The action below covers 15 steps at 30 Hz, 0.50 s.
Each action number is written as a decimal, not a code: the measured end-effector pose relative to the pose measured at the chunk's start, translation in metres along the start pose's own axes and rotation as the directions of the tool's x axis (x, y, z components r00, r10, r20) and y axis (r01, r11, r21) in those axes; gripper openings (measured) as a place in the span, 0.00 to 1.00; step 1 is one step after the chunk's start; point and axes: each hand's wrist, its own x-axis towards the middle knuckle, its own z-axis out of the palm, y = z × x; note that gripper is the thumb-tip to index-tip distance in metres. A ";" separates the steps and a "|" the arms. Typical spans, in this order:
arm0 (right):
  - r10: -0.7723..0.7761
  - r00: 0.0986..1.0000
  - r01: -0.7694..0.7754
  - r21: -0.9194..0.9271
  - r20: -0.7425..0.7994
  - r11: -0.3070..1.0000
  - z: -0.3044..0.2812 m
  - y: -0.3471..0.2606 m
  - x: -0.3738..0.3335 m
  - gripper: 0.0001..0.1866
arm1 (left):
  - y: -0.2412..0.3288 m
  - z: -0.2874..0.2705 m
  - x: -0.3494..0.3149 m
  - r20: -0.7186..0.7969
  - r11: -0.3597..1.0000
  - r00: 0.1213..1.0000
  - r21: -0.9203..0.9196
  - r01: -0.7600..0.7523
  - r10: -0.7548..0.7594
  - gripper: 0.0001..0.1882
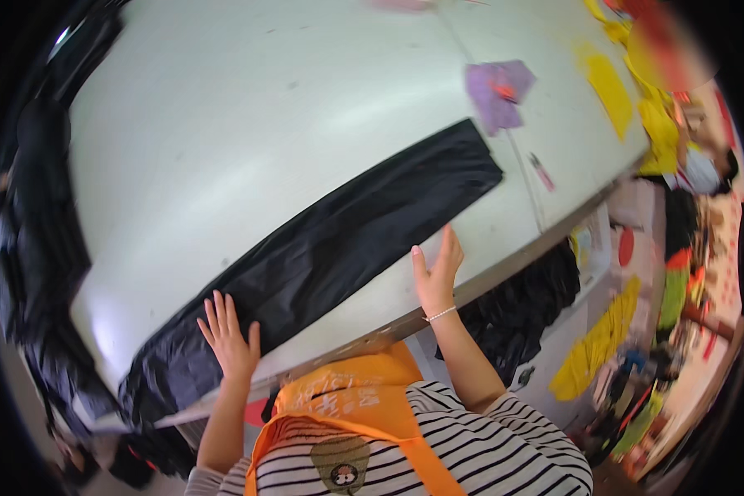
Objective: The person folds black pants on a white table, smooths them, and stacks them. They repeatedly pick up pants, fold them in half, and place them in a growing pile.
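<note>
A long black garment piece [331, 236], perhaps a trouser leg, lies flat and slantwise along the near side of the white table [223, 149]. My left hand [233, 337] rests on its lower left part with the fingers spread. Beside its near edge, toward the right, my right hand [440, 269] is held with thumb and fingers apart and nothing in it. A beaded bracelet [441, 314] circles the right wrist. The garment's left end is crumpled and reaches the table's edge.
Dark garments [41, 231] are heaped along the left edge. A purple cloth [498, 95] with something orange on it, small thread snips [542, 172] and a yellow piece [610, 95] lie to the right. Below the table's right edge hang black clothes [521, 310]. Another person [703, 169] is at far right.
</note>
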 end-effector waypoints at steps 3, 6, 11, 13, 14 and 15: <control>0.292 0.951 -0.276 0.710 0.103 0.647 0.022 -0.050 -0.014 0.30 | -0.041 -0.005 -0.015 0.036 0.991 0.991 0.012 0.130 -0.130 0.37; 0.432 0.817 -0.497 0.847 0.382 0.191 0.025 -0.082 -0.006 0.18 | -0.060 0.011 -0.015 -0.008 0.989 0.990 -0.048 0.143 -0.143 0.38; 0.405 0.838 -0.433 0.897 0.366 0.085 0.048 -0.040 0.034 0.11 | -0.061 0.012 -0.006 -0.081 0.992 0.991 -0.080 0.097 -0.103 0.38; 0.401 0.866 -0.398 0.898 0.300 0.188 0.034 -0.041 0.058 0.09 | -0.048 0.019 -0.001 -0.120 0.985 0.986 -0.146 0.096 -0.114 0.38; 0.356 0.906 -0.329 0.909 0.228 0.255 0.017 -0.063 0.073 0.08 | -0.044 0.022 0.007 -0.150 0.981 0.982 -0.175 0.089 -0.116 0.38; 0.345 0.934 -0.211 0.920 0.091 0.329 0.001 -0.091 0.080 0.07 | -0.039 0.025 0.009 -0.160 0.973 0.979 -0.210 0.092 -0.127 0.37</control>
